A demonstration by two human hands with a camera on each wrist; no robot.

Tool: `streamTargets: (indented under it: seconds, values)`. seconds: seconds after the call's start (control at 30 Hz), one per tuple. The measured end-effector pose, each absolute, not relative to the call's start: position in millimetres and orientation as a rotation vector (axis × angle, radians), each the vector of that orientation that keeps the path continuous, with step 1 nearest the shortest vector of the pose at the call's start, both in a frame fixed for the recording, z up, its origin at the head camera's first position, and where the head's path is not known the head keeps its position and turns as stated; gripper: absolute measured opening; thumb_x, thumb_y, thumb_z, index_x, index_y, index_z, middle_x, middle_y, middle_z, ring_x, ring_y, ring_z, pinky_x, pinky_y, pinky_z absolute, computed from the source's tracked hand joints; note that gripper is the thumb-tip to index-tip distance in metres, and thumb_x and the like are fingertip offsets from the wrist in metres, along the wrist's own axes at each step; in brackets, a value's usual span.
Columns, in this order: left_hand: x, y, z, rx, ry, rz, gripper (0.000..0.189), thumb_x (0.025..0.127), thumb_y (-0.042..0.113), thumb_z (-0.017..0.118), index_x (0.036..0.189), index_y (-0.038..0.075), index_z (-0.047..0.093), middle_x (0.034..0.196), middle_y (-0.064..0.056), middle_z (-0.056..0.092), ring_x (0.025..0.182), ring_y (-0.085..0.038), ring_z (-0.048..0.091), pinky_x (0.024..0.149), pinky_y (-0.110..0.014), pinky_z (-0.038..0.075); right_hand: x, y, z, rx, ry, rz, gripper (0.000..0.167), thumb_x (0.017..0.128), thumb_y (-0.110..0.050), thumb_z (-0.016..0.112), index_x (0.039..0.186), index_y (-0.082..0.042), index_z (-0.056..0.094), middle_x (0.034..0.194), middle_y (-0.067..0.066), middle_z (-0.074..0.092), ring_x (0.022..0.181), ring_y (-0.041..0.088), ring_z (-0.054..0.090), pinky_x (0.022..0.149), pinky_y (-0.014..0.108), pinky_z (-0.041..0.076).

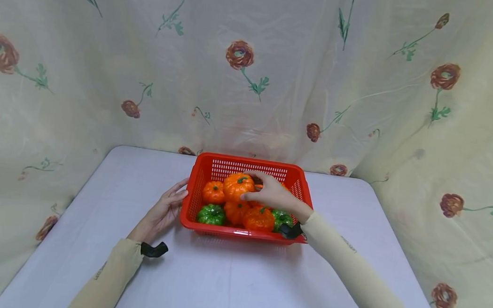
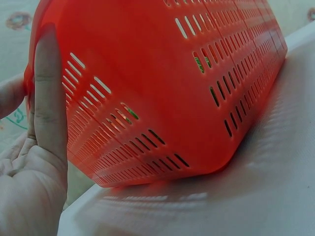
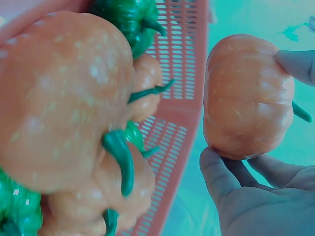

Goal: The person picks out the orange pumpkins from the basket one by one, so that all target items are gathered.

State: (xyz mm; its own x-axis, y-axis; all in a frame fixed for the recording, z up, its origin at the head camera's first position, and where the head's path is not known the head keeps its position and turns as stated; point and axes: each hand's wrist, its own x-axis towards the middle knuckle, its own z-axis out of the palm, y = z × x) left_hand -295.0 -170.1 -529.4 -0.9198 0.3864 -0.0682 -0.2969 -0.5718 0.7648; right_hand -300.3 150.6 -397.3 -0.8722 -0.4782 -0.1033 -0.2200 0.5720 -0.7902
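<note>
A red plastic basket point(image 1: 241, 234) with slotted walls stands on the table. My left hand point(image 1: 162, 215) is at its left rim; in the left wrist view a straight finger point(image 2: 49, 93) lies along the outer wall under the rim, with the thumb on the rim's other side. Above the basket's contents, my right hand point(image 1: 271, 193) holds an orange toy pumpkin point(image 1: 237, 187) between thumb and fingers. The right wrist view shows that pumpkin point(image 3: 248, 98) with its green stem toward the palm. Below lie several orange pumpkins point(image 1: 259, 218) and green pumpkins point(image 1: 211, 214), some hidden by the right hand.
A white-covered table point(image 1: 230, 285) carries the basket, which stands near the far edge. Flower-printed cloth point(image 1: 275, 104) hangs behind and along both sides. Black straps with a protruding piece point(image 1: 154, 249) sit at both wrists.
</note>
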Motion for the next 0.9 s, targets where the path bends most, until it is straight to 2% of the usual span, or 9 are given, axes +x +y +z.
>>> streamTargets:
  seconds: [0.27, 0.5, 0.7, 0.77, 0.9]
  values:
    - [-293.5, -169.3, -527.7, 0.088, 1.187, 2.487, 0.06, 0.1, 0.012, 0.051, 0.153, 0.025, 0.026, 0.153, -0.008, 0.032, 0.138, -0.028, 0.042, 0.101, -0.033, 0.048, -290.7, 193.2, -383.9, -0.527, 2.507, -1.285, 0.066, 0.082, -0.039, 0.075, 0.139, -0.023, 0.046, 0.135, 0.003, 0.053, 0.124, 0.025, 0.052, 0.105, 0.043, 0.05]
    - [-293.1, -168.5, -526.3, 0.11, 1.171, 2.487, 0.059, 0.101, 0.011, 0.049, 0.153, 0.025, 0.025, 0.156, -0.011, 0.027, 0.136, -0.026, 0.044, 0.102, -0.033, 0.046, -279.0, 240.0, -380.2, -0.391, 2.637, -1.267, 0.073, 0.084, -0.04, 0.073, 0.144, -0.015, 0.04, 0.142, 0.009, 0.047, 0.128, 0.03, 0.049, 0.107, 0.047, 0.048]
    - [-292.9, -167.5, -526.0, 0.113, 1.159, 2.486, 0.059, 0.101, 0.011, 0.049, 0.153, 0.025, 0.026, 0.157, -0.011, 0.025, 0.14, -0.029, 0.036, 0.103, -0.034, 0.044, -275.7, 285.0, -382.1, -0.314, 2.651, -1.367, 0.075, 0.087, -0.038, 0.07, 0.147, -0.012, 0.035, 0.146, 0.013, 0.043, 0.134, 0.035, 0.042, 0.106, 0.052, 0.047]
    - [-293.0, -167.0, -526.3, 0.108, 1.151, 2.488, 0.059, 0.101, 0.011, 0.05, 0.153, 0.026, 0.027, 0.158, -0.01, 0.026, 0.139, -0.028, 0.038, 0.103, -0.034, 0.046, -275.6, 300.3, -384.2, -0.27, 2.669, -1.396, 0.076, 0.088, -0.038, 0.07, 0.149, -0.011, 0.033, 0.146, 0.014, 0.043, 0.134, 0.035, 0.042, 0.106, 0.053, 0.046]
    - [-292.8, -166.8, -527.0, 0.137, 1.139, 2.503, 0.058, 0.102, 0.009, 0.046, 0.154, 0.021, 0.023, 0.156, -0.013, 0.028, 0.127, -0.021, 0.054, 0.099, -0.031, 0.051, -277.3, 329.9, -393.9, -0.176, 2.713, -1.434, 0.078, 0.09, -0.037, 0.067, 0.152, -0.011, 0.026, 0.148, 0.017, 0.039, 0.134, 0.035, 0.039, 0.109, 0.055, 0.043]
